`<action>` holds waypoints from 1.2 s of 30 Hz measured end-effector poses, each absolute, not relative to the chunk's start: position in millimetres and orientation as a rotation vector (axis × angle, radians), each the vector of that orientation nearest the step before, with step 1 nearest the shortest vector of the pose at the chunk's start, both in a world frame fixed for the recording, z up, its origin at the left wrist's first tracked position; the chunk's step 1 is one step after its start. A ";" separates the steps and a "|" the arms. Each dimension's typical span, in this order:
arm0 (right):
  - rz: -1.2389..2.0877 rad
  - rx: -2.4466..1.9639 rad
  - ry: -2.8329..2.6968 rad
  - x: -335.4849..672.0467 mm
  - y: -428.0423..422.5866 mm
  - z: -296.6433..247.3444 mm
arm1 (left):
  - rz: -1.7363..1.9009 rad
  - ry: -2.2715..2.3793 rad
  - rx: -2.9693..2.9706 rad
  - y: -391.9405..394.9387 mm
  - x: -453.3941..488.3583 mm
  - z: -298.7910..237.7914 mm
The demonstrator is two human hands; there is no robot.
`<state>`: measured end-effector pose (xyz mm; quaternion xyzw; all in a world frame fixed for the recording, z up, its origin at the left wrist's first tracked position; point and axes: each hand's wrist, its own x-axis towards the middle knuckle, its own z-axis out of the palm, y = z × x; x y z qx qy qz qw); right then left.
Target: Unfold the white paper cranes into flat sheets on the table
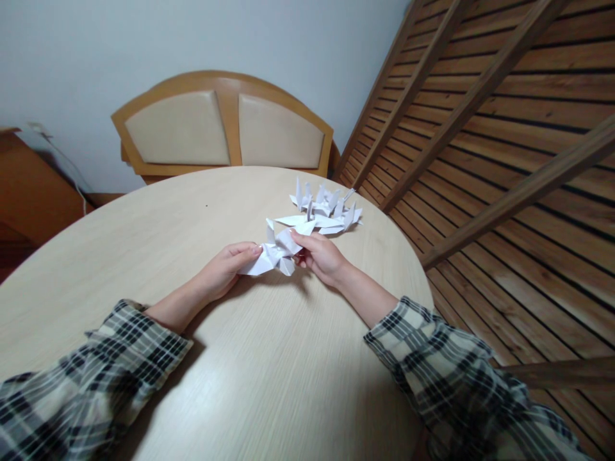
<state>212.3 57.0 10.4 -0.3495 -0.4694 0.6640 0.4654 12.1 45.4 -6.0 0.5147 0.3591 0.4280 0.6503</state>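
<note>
Between my two hands is a white folded paper crane (277, 251), held a little above the table. My left hand (229, 266) pinches its left wing, thumb on top. On the other side, my right hand (323, 256) grips the right wing between thumb and fingers; some of those fingertips are hidden behind the paper. Just beyond my right hand, several more white paper cranes (327, 206) stand close together on the table. The nearest of them partly overlaps the held one in view, and I cannot tell whether they touch.
A round pale wooden table (144, 256) lies under my hands. Behind it stands a wooden headboard (234, 121) with cream panels against the wall. A slatted wooden screen (480, 160) rises along the right edge. At far left is a brown cabinet (38, 192) with a cable nearby.
</note>
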 end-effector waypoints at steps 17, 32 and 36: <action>1.076 -1.186 -1.535 237.7 74.1 11.8 | 1.236 1.351 1.538 50.5 -6.4 8.1; 0.933 -1.771 -1.542 339.3 86.4 35.2 | 1.403 1.517 1.677 44.8 -6.2 12.1; 0.886 -1.786 -1.444 337.0 86.6 34.5 | 1.413 1.494 1.704 39.0 -5.4 15.0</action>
